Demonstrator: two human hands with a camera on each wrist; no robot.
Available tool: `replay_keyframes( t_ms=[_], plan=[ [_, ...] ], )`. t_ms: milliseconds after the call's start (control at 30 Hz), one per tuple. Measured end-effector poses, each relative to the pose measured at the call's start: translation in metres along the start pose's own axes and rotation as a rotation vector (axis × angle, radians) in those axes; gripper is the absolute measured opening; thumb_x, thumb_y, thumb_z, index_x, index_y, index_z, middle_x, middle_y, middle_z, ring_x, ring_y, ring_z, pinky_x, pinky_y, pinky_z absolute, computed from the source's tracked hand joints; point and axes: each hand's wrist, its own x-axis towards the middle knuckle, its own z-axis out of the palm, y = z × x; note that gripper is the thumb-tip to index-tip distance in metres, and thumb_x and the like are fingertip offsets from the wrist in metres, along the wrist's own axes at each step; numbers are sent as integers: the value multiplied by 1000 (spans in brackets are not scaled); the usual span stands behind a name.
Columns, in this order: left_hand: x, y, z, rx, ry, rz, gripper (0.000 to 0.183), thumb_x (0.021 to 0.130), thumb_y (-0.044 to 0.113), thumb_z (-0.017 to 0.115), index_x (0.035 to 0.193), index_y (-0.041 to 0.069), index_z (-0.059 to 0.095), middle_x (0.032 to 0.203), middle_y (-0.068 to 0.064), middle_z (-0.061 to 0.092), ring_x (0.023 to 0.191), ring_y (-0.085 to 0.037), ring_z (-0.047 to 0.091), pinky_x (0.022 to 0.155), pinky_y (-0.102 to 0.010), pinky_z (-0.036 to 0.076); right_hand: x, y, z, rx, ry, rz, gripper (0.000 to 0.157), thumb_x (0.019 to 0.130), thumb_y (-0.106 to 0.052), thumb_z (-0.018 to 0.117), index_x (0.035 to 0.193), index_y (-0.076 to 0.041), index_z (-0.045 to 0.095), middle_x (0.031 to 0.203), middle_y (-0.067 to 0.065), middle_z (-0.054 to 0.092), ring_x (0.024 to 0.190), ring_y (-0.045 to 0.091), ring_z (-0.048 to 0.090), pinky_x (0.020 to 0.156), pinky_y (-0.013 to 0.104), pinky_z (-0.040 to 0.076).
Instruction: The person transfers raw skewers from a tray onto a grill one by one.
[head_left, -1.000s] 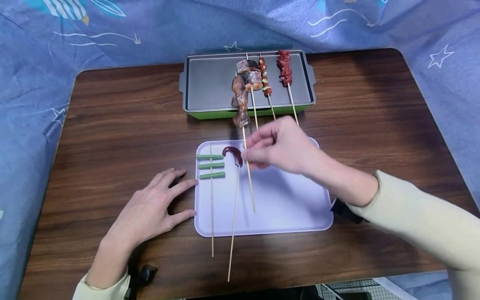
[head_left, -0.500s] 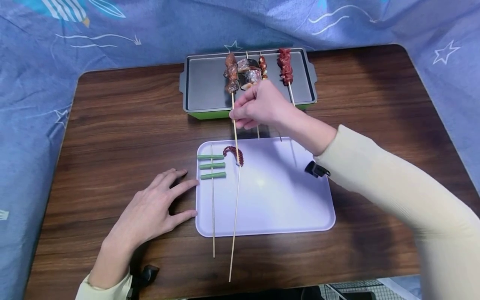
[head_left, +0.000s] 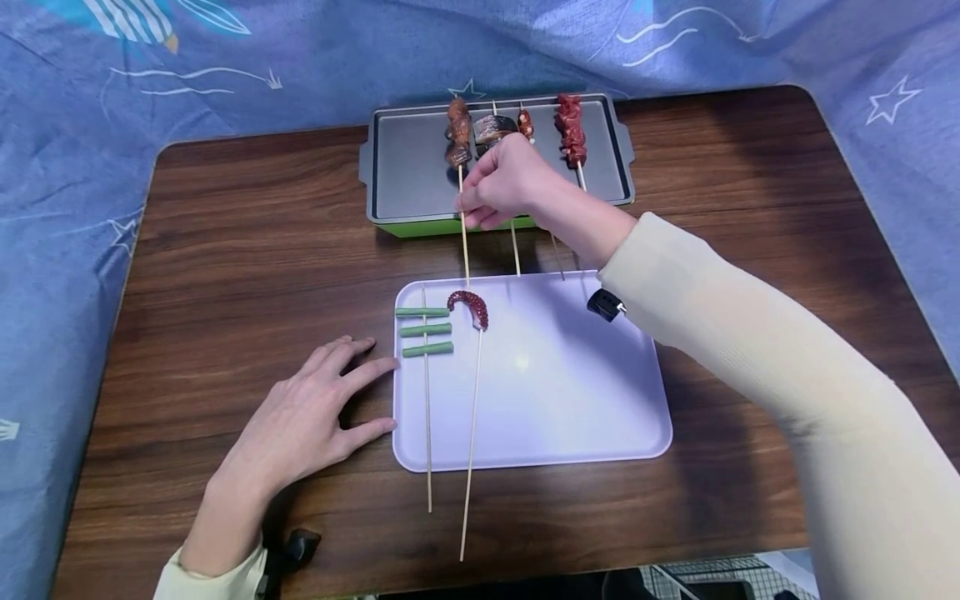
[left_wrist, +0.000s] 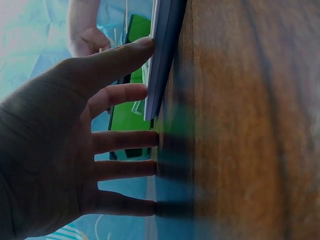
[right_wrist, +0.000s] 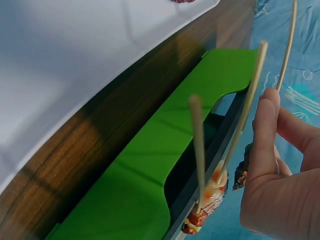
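Note:
My right hand (head_left: 510, 179) pinches the stick of a brown meat skewer (head_left: 459, 133), whose meat end lies over the grill pan (head_left: 416, 179). Partly behind that hand on the pan are a fish skewer (head_left: 495, 127) and a thin skewer of small reddish pieces (head_left: 526, 125). A red meat skewer (head_left: 572, 133) is at the pan's right. My left hand (head_left: 300, 412) rests spread beside the lilac tray (head_left: 577, 400), thumb and index fingertip at its left rim. On the tray lie a green vegetable skewer (head_left: 426, 331) and a dark red tentacle skewer (head_left: 471, 308).
The pan sits on a green base (right_wrist: 150, 145) at the back of the brown wooden table (head_left: 247, 233). Stick ends jut from its front edge towards the tray. A blue patterned cloth (head_left: 315, 50) hangs behind and at both sides.
My right hand has carried the brown meat skewer from above the tray forward and slightly left, over the grill pan. The left hand stays at the tray's rim.

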Motion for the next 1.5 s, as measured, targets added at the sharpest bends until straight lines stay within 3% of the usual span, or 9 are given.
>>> replay_keyframes(
  t_ms=[167,400,600,900,1167,1367,1500],
  plan=[
    [0,0,0,-1,-4,0,64,80,61,71,134,28,59,141,-9,50,132,-34,42,77,-56,53,6,0,-1,-28,11,26,15,89,-7,73,100,3,70,75,8,73,68,17,72,72,33,57],
    [1,-1,0,-4,1,6,64,79,60,72,133,28,60,139,-10,51,131,-34,43,77,-55,53,11,-3,1,-62,10,60,14,89,-8,73,100,1,70,86,12,74,71,17,72,70,30,57],
    [1,-1,-1,-3,-4,4,64,80,60,72,134,28,60,140,-10,50,132,-34,43,76,-55,53,12,-9,1,-86,14,115,15,88,-9,74,101,-1,73,78,8,74,74,18,72,68,29,57],
    [2,-1,-3,-5,-8,2,65,80,61,71,135,29,59,141,-10,50,133,-35,42,78,-56,52,15,-17,-2,-217,6,193,18,88,-14,76,103,-5,74,82,8,74,77,18,73,70,28,57],
    [2,0,-2,-5,-10,1,65,80,61,71,135,29,58,142,-10,49,133,-34,42,76,-55,53,16,-16,-2,-312,15,176,17,88,-20,76,100,-7,74,84,6,74,78,18,73,71,29,57],
    [1,0,-1,-8,-11,-1,65,80,61,71,136,29,58,142,-10,49,133,-34,42,77,-55,53,10,-14,-1,-274,18,151,18,88,-19,76,101,-7,75,84,7,74,77,17,73,71,29,57],
    [0,0,0,-12,-20,-10,65,81,61,70,137,30,57,142,-10,49,133,-34,42,78,-55,52,-1,-10,-2,-209,2,77,19,90,-19,73,103,-4,73,86,10,74,77,18,72,70,30,57]
  ],
)
